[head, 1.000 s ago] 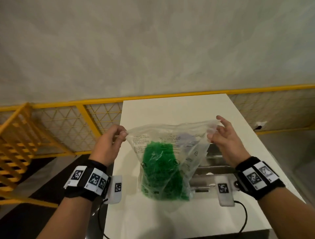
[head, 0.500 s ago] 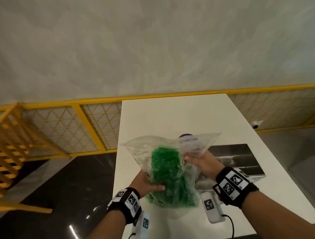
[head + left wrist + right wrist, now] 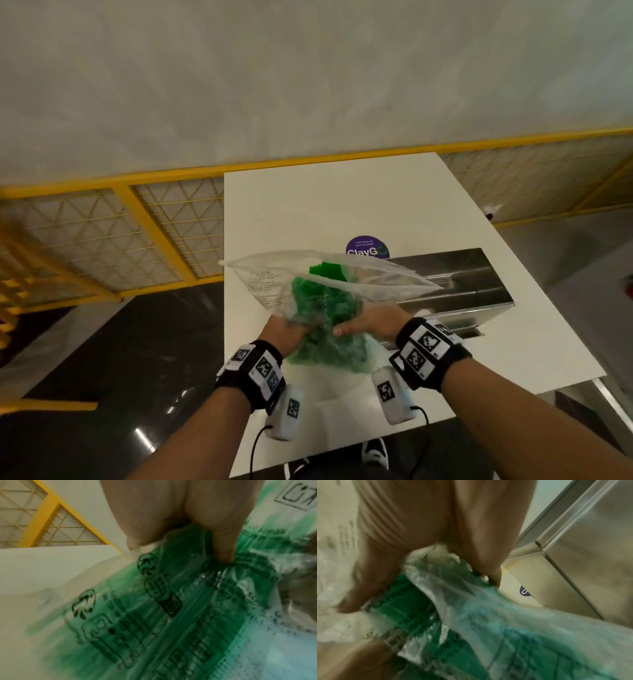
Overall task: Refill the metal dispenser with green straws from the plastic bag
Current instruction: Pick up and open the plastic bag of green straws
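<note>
a clear printed plastic bag packed with thin green plastic straws is being held above the near end of a white tabletop, its open mouth tipping toward a shiny rectangular metal dispenser just to the right. the left hand and right hand are both gripping the bag's lower half, fingers curled around the bundle.

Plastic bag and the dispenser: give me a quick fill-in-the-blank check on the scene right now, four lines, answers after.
1. Both the left hand and the right hand grip the plastic bag through its ____ half.
2. The straws in the bag are ____ in colour.
3. The metal dispenser stands to the ____ of the bag.
4. The round sticker on the white table is ____.

Missing words: lower; green; right; purple
</note>
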